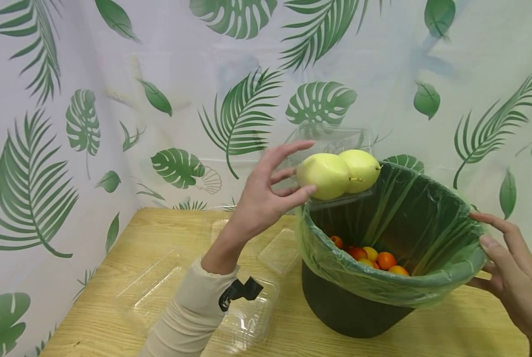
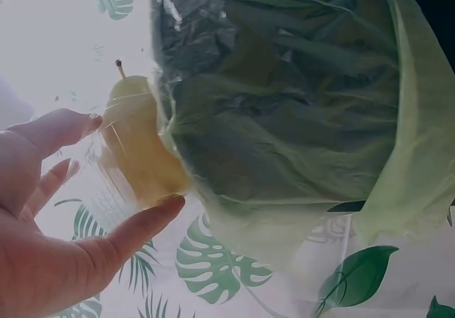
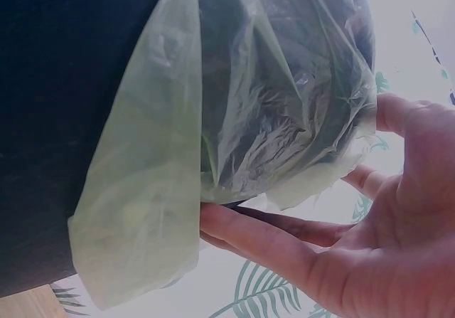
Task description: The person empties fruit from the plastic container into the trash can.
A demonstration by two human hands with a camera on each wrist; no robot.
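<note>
My left hand (image 1: pixel 266 191) grips a clear plastic container (image 1: pixel 330 141) by its left side, thumb below and fingers along the back edge. Two yellow-green pears (image 1: pixel 323 176) lie in it, side by side, and the container is tilted toward the bin. In the left wrist view one pear (image 2: pixel 135 140) shows through the plastic, partly behind the bin liner. A dark bin (image 1: pixel 355 302) lined with a thin green bag (image 1: pixel 382 282) stands tilted on the table. My right hand (image 1: pixel 511 267) holds its rim on the right, thumb on the bag. Several small orange and yellow fruits (image 1: pixel 385 260) lie inside.
Several clear plastic containers lie on the wooden table (image 1: pixel 127 258), one tray (image 1: pixel 154 287) at the left and another container (image 1: pixel 252 317) under my left forearm. Behind the table hangs a white leaf-print cloth (image 1: pixel 176 64).
</note>
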